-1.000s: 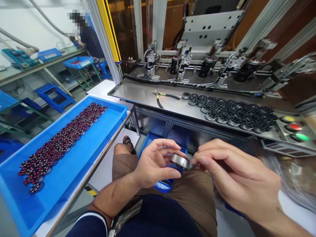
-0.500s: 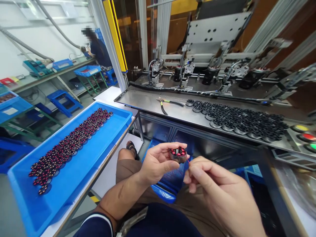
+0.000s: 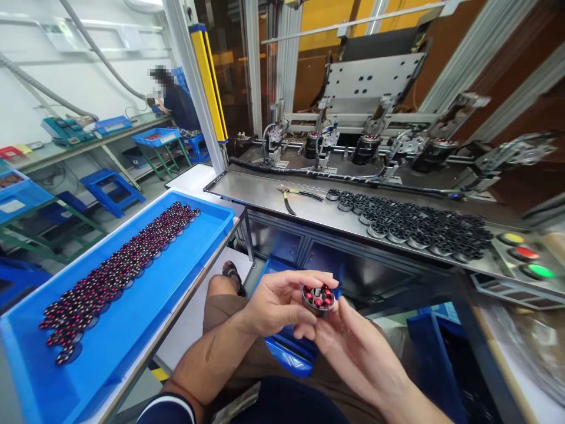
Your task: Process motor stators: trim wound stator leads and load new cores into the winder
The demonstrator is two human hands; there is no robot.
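A round motor stator (image 3: 318, 298) with red wire coils on its teeth and a grey rim is held over my lap, coils facing up. My left hand (image 3: 280, 303) grips it from the left, thumb low on the near side and fingers along the far edge. Cupped against its right and underside is my right hand (image 3: 364, 347), with the thumb at the rim and some fingers hidden beneath. Many similar red-wound stators (image 3: 123, 259) lie in rows in a blue tray (image 3: 194, 271) to my left. Black, unwound stators (image 3: 415, 224) crowd the metal ledge ahead.
Cutting pliers (image 3: 289, 199) with black and green handles lie opened on the ledge (image 3: 247, 187). Behind stands a winding machine (image 3: 371, 82) with several stations. A button box (image 3: 525, 253) sits at the right. A blue bin (image 3: 435, 353) is low right. Another person (image 3: 179, 106) sits far left.
My right hand has let go of the thin red wire it was pinching, turned palm up and come against the stator. The stator is slightly lower, and the head view has shifted.
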